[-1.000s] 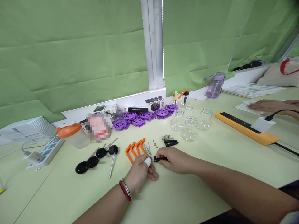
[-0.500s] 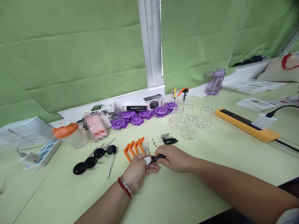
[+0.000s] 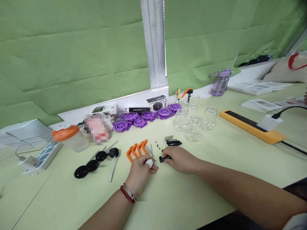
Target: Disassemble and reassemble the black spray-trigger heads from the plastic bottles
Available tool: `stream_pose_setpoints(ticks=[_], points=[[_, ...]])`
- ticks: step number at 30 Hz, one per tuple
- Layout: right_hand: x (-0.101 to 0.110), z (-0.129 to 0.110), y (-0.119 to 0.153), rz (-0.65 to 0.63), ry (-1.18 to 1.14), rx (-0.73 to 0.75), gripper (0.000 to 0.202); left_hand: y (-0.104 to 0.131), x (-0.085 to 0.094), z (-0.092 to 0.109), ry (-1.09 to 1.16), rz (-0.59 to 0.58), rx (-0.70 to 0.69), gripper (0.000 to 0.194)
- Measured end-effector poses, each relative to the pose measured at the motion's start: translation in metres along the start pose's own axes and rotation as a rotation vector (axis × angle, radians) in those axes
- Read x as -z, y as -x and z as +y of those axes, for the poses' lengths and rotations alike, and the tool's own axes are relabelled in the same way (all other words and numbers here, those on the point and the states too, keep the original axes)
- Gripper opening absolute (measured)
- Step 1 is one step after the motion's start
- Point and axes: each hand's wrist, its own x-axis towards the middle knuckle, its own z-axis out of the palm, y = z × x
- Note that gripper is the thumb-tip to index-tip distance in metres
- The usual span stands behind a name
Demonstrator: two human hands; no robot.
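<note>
My right hand [image 3: 181, 159] is closed round a short black plastic rod [image 3: 165, 158], whose wider end points left out of the fingers. Just left of it, my left hand [image 3: 143, 169], a white wrap on one digit, pinches a small brass-coloured piece [image 3: 154, 160] at its fingertips. A narrow gap separates the two hands. Beyond the left hand lie orange bent levers [image 3: 137, 150] and thin metal pins [image 3: 150, 149]. A few tiny brass-coloured pieces [image 3: 157, 145] rest past the fingertips. Behind the right hand are metal springs [image 3: 169, 138] and more black rods [image 3: 174, 142].
Several clear glass jars [image 3: 193, 131] stand behind the right hand. Purple round lids [image 3: 140, 122] line the back. Black round knobs with metal rods [image 3: 92, 165] lie left, near an orange-lidded shaker [image 3: 76, 142]. An orange power strip [image 3: 254, 129] crosses the right side.
My left hand has come away from the black rod and shifted slightly left, with a small brass-coloured piece now showing at its fingertips. My right hand keeps hold of the rod.
</note>
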Motion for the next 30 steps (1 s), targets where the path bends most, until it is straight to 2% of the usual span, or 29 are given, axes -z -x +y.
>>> stream_pose_setpoints(ticks=[6, 13, 17, 23, 30], points=[[-0.001, -0.003, 0.002, -0.018, 0.134, 0.039, 0.008, 0.000, 0.001, -0.007, -0.071, 0.027, -0.104, 0.011], [0.004, 0.004, 0.001, -0.029, 0.227, 0.058, 0.008, 0.006, 0.013, -0.009, -0.074, 0.012, -0.061, 0.012], [0.006, 0.002, 0.000, 0.017, 0.245, 0.075, 0.010, 0.013, 0.018, -0.012, -0.124, 0.009, -0.088, 0.012], [-0.016, -0.019, -0.008, 0.056, 0.176, 0.252, 0.020, 0.014, 0.018, -0.014, -0.153, 0.010, -0.155, 0.011], [-0.036, -0.025, -0.018, 0.032, 0.272, 0.312, 0.028, 0.009, 0.024, -0.021, -0.164, -0.029, -0.182, 0.007]])
